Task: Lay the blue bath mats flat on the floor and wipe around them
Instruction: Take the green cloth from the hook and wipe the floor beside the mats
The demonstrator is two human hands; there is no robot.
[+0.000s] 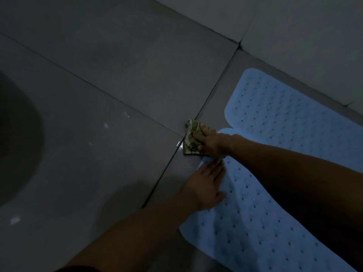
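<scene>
Nearest, the left hand [206, 185] lies flat with straight fingers on the left edge of the near blue bath mat [255, 222], pressing its corner down and gripping nothing. This mat runs from the near right up toward the middle of the scene, dotted with holes, and looks mostly flat, though its far end disappears under the right forearm, so I cannot tell whether it overlaps its neighbour.

Just beyond, the right hand [208, 141] presses a patterned green cloth [191, 138] against the grey tiled floor [117, 95], fingers bent over the fabric and holding it, right at a grout line beside the mat's far corner. A small wet glint shows on the tile next to the cloth.

Farther right, the second blue bath mat [290, 112] lies along the base of the wall [294, 26], its near end touching or just beside the first mat.

The main risk, as I judge it, is the cloth catching the mat's corner during a stroke and curling or dragging it, since the wiping runs hard against the edge. If the left hand lifts early, the mat may slide on damp tile. Water pushed under the mat could stay trapped there. The light is dim, so missed patches near the grout and the wall are likely. At far left, a dark rounded shape [15, 134] sits on the floor; I cannot identify it.
</scene>
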